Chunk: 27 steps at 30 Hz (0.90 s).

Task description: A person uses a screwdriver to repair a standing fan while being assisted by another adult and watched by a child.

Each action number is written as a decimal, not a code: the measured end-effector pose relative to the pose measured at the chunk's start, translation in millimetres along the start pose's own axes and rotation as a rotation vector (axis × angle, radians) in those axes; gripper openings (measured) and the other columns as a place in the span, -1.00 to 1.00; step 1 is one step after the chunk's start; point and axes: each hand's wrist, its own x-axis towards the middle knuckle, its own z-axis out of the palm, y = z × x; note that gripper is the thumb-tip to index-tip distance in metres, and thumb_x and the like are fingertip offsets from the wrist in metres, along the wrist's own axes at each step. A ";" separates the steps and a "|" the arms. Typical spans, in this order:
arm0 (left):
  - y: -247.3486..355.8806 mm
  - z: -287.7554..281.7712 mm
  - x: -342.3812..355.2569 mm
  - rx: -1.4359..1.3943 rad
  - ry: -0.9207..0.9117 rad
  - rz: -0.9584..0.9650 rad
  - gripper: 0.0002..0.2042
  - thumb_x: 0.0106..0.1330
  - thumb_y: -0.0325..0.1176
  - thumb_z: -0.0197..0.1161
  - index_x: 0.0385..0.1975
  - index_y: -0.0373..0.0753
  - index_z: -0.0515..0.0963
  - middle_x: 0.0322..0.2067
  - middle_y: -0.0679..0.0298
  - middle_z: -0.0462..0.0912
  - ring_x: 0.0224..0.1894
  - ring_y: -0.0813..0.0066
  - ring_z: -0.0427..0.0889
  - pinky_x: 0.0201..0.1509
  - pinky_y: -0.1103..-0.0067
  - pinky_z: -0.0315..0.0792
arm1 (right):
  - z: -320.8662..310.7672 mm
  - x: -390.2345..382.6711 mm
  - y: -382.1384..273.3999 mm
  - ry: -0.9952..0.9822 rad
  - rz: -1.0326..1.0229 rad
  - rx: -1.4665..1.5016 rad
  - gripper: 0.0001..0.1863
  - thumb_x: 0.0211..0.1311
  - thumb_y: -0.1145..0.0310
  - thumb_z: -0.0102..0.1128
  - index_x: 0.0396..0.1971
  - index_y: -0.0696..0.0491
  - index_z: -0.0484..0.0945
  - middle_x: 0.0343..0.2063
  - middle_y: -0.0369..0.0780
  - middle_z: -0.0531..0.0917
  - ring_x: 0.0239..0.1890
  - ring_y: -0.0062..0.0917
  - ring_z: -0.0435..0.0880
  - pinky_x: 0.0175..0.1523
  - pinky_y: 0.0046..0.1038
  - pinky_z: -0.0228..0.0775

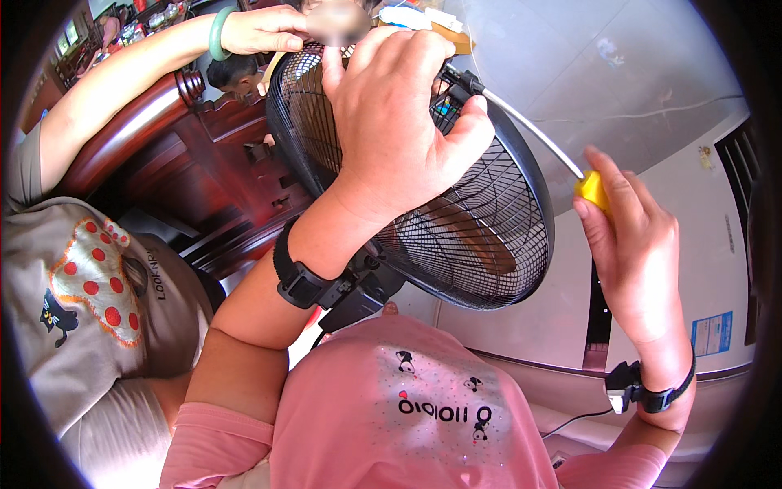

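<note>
Head view: one fan grille (481, 236), one screwdriver (533, 134)

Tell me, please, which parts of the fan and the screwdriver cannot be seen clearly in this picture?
All in the head view:
- Screwdriver tip: hidden behind the left hand at the fan grille rim.
- Yellow handle: mostly covered by the right hand.
- Fan blades: dim behind the mesh.
- Fan stand: hidden by the left forearm and pink shirt.
- Top centre: blurred patch.

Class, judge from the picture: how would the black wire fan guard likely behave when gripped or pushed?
The fan guard is thin open wire, so probably light and slightly springy. The left hand steadies its rim while the right hand works a screwdriver, suggesting it could wobble.
</note>
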 end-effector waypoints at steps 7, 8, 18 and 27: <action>-7.5 -7.7 -0.1 0.005 -0.024 -0.016 -0.60 0.05 -0.27 0.35 -0.09 -0.23 0.53 -0.12 0.16 0.62 0.10 0.12 0.53 0.41 0.08 0.00 | -8.0 18.1 4.3 -0.681 0.919 1.825 -0.63 0.44 0.19 0.17 0.08 0.10 0.46 -0.61 -0.24 0.51 -0.78 -0.66 0.39 -0.71 -0.62 0.20; -8.0 -8.6 0.7 -0.005 -0.034 -0.019 -0.60 0.06 -0.27 0.35 -0.09 -0.23 0.52 -0.12 0.17 0.62 0.10 0.12 0.53 0.42 0.08 0.00 | -8.3 18.6 4.5 -0.680 0.920 1.823 -0.63 0.44 0.19 0.17 0.08 0.10 0.46 -0.61 -0.24 0.51 -0.78 -0.66 0.39 -0.71 -0.62 0.20; -19.7 -10.0 5.2 -0.006 -0.013 -0.012 -0.62 0.08 -0.28 0.34 -0.09 -0.21 0.50 -0.10 0.22 0.63 0.11 0.16 0.53 0.42 0.07 -0.01 | -14.7 23.6 -0.6 -0.396 0.454 1.045 -0.60 0.23 0.59 0.29 0.05 0.13 0.42 -0.39 -0.18 0.64 -0.50 -0.60 0.62 -0.41 -0.56 0.46; -14.7 -8.9 3.1 0.007 -0.028 -0.016 -0.61 0.08 -0.27 0.35 -0.08 -0.23 0.50 -0.09 0.20 0.62 0.11 0.16 0.52 0.42 0.04 -0.04 | -12.7 21.9 -7.1 -0.135 0.066 0.146 -0.50 0.19 0.51 0.33 0.17 -0.01 0.55 -0.28 -0.12 0.67 -0.38 -0.29 0.69 -0.23 -0.34 0.59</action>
